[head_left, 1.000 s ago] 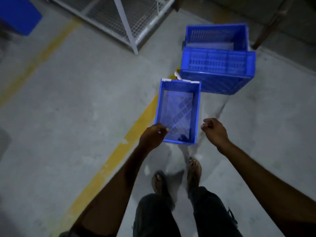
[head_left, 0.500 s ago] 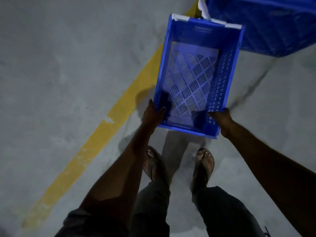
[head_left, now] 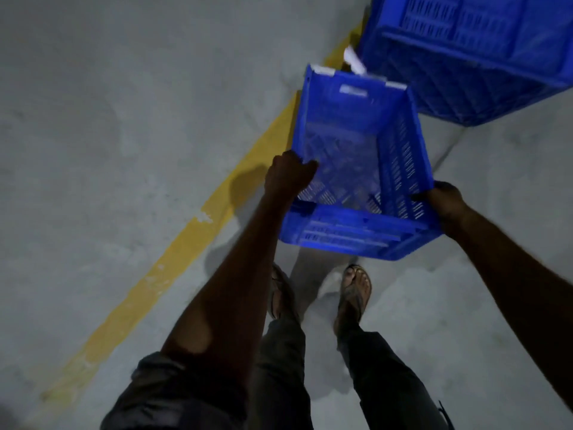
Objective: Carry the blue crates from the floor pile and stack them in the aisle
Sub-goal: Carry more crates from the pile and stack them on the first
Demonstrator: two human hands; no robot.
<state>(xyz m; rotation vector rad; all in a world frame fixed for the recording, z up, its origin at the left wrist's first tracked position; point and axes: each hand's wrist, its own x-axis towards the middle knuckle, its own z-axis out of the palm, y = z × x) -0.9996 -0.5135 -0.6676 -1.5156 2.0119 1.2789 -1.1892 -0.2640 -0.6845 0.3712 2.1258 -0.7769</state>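
Note:
An empty blue crate point(head_left: 350, 131) with slotted walls and a lattice bottom hangs tilted above the concrete floor, its near end raised toward me. My left hand point(head_left: 286, 175) grips its left rim near the near corner. At the right near corner my right hand point(head_left: 446, 201) clasps the rim. Larger blue crates point(head_left: 471, 54) stand stacked on the floor at the top right, just beyond the held crate.
A yellow painted line point(head_left: 173, 259) runs diagonally across the grey concrete floor point(head_left: 108, 135) from lower left to upper right, passing under the held crate. My two sandalled feet point(head_left: 355, 293) stand below the crate. A white scrap point(head_left: 353, 58) lies beside the stacked crates.
Both hands closed on the small crate's near corners and lifted its near end off the floor. The view dropped and moved closer to the crates.

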